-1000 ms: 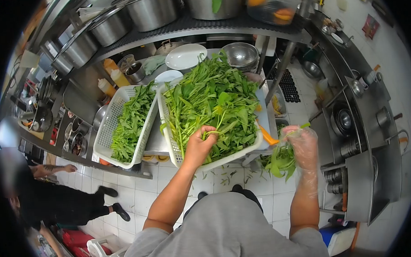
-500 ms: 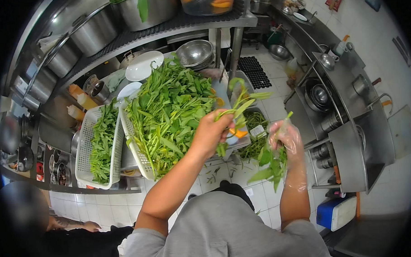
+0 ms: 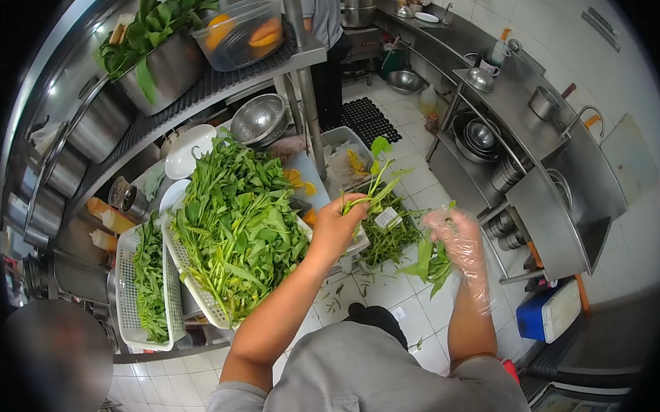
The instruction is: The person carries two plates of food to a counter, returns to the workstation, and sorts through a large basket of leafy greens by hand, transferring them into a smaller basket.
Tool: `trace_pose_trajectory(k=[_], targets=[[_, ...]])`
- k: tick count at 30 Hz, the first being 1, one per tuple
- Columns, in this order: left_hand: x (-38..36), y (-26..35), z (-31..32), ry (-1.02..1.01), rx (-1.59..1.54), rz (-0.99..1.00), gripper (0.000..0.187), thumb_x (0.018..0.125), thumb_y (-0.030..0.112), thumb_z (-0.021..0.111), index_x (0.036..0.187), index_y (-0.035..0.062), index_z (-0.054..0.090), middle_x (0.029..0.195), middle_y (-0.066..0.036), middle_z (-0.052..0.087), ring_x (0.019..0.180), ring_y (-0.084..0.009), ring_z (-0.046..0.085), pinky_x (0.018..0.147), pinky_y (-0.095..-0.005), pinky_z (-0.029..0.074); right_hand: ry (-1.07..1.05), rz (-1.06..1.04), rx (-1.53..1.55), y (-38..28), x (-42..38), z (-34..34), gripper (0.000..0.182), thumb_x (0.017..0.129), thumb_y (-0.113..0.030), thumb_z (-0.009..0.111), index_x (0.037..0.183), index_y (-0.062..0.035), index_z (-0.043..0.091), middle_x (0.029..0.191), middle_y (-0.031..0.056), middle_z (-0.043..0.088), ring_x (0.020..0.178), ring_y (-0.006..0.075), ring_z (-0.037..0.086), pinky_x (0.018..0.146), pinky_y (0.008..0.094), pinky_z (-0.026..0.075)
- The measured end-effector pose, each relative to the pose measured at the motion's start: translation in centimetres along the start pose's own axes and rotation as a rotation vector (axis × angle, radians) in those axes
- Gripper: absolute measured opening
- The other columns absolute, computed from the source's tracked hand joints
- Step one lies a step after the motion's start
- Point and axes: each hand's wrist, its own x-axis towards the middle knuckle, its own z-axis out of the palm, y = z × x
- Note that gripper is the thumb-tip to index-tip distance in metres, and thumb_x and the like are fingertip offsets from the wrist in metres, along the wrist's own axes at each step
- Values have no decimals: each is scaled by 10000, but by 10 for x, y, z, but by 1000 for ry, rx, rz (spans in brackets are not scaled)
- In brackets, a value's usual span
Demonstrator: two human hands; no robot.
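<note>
My left hand (image 3: 336, 229) is bare and closed around a few stems of water spinach (image 3: 378, 177), whose leaves stick up past the fingers. On my right hand (image 3: 458, 238) is a clear plastic glove, its fingers closed on a small bunch of water spinach (image 3: 435, 264) with leaves hanging down. To the left, a large white basket (image 3: 200, 289) is heaped with the same leafy greens (image 3: 240, 224). A narrower white basket (image 3: 175, 313) beside it holds more greens. Below and between my hands, a bin of cut stems (image 3: 378, 242) has a white label on top.
A steel shelf (image 3: 224, 85) with pots and a clear tub of orange pieces (image 3: 240, 35) stands at upper left. Steel counters (image 3: 520, 137) run along the right. A blue and white cooler (image 3: 550, 314) is on the floor. Another person (image 3: 326, 53) stands at the back.
The view has turned, so baskets and shelf sit further left and lower. Another person now shows at the back. Both hands keep their stems; the left hand is slightly lower in view.
</note>
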Motion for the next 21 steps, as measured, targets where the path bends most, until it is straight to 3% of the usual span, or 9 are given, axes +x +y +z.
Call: trace_pose_trajectory(k=[5, 7, 9, 11, 13, 15, 19, 21], targets=[[23, 4, 13, -13, 48, 29, 277, 842, 189, 627, 1064, 23, 620, 782, -7, 588, 572, -40, 439, 530, -193, 366, 102, -158, 4, 4, 5, -1, 132, 863, -129, 618, 880, -6, 663, 802, 40, 620, 726, 120, 560, 690, 260, 452], [42, 1, 24, -71, 175, 71, 365, 817, 236, 652, 1092, 2, 603, 845, -54, 611, 690, -111, 531, 642, -261, 449, 118, -172, -5, 6, 2, -3, 130, 863, -126, 615, 881, -5, 661, 823, 41, 627, 755, 129, 567, 708, 266, 453], [66, -27, 20, -122, 372, 140, 439, 804, 274, 654, 1122, -18, 579, 945, -160, 638, 854, -238, 601, 770, -361, 474, 102, -222, -216, -7, 5, -2, 152, 860, -152, 615, 871, -6, 658, 857, 44, 629, 798, 136, 572, 745, 276, 451], [52, -40, 18, 37, 751, 281, 422, 807, 270, 638, 1101, -29, 586, 1020, -235, 624, 925, -351, 606, 810, -420, 468, 70, -202, -221, -7, 5, 7, 161, 850, -161, 615, 845, -2, 640, 798, 42, 614, 752, 142, 560, 722, 280, 446], [25, -33, 2, -92, 760, 225, 374, 814, 256, 626, 1049, -34, 607, 1032, -248, 610, 930, -389, 595, 825, -444, 461, -117, -55, -191, -6, 8, 13, 170, 844, -166, 607, 835, 3, 613, 744, 44, 602, 723, 139, 551, 696, 285, 438], [-10, -21, -23, -108, 602, 253, 325, 828, 243, 614, 1005, -30, 628, 994, -204, 632, 904, -345, 615, 808, -418, 471, -234, 11, -168, -11, 21, 33, 164, 836, -157, 603, 826, 6, 590, 708, 40, 594, 697, 129, 540, 658, 292, 430], [-87, -4, -94, 22, 479, 293, 293, 868, 239, 585, 1027, -3, 625, 963, -159, 641, 889, -283, 630, 783, -364, 484, -482, -146, -243, -81, 35, 101, 154, 828, -155, 602, 831, -2, 586, 688, 65, 590, 660, 150, 533, 626, 293, 422], [-133, -1, -124, 140, 492, 328, 300, 881, 255, 583, 1056, 13, 616, 1009, -143, 631, 927, -283, 618, 791, -363, 480, -629, -434, -334, -126, 35, 146, 146, 824, -154, 607, 839, -9, 594, 686, 91, 579, 624, 205, 530, 597, 308, 424]])
